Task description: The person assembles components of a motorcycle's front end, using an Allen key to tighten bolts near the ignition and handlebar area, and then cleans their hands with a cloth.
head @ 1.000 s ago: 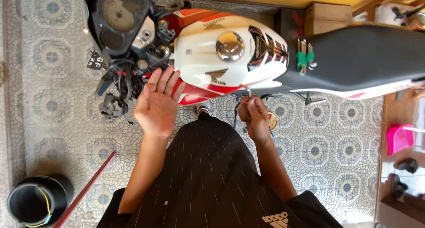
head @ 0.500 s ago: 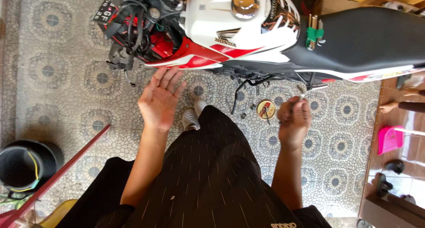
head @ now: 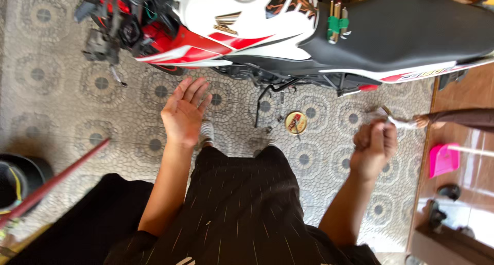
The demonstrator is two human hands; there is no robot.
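one motorcycle (head: 309, 33); left hand (head: 182, 113) fingers spread; right hand (head: 373, 146) fingers clenched on one small tool (head: 393, 118)

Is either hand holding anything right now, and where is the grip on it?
The left hand is open and empty. The right hand is closed in a fist on a small blurred item; what it is, and where the grip sits, cannot be told.

Motorcycle (head: 309, 33) lies across floor ahead of us — round tin (head: 296, 122) on tiles between our hands, bucket (head: 18, 175) far left, dustpan (head: 443, 159) far right.
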